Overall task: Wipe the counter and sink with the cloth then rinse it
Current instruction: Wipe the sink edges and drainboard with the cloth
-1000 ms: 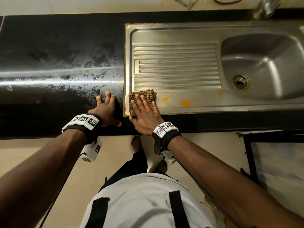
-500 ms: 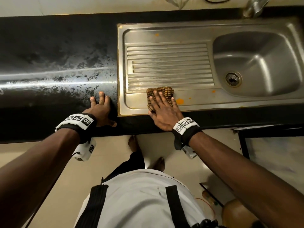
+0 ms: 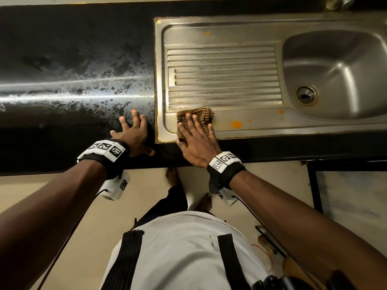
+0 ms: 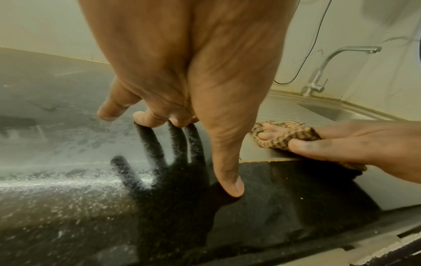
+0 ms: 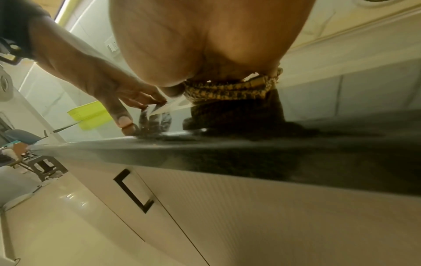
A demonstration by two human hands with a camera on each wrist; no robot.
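Note:
A brown and yellow checked cloth (image 3: 201, 115) lies on the front ledge of the steel sink (image 3: 261, 130), near its left corner. My right hand (image 3: 196, 137) presses flat on the cloth with straight fingers; its heel is over the black counter's front strip. The left wrist view shows the cloth (image 4: 287, 136) bunched under those fingers (image 4: 341, 145). My left hand (image 3: 134, 132) rests flat on the black counter (image 3: 62, 59), fingers spread, just left of the sink's edge. Orange stains (image 3: 237, 123) sit on the ledge right of the cloth.
The ribbed drainboard (image 3: 222, 76) lies behind the cloth, with the basin and drain (image 3: 305, 95) to the right. The tap (image 4: 323, 68) stands at the back wall. The counter's left part looks wet and streaked. Cabinet doors (image 5: 136, 190) run below the counter edge.
My right hand slid the cloth right along the ledge, then partway back left. The orange spot nearest the corner no longer shows. My left hand has stayed put.

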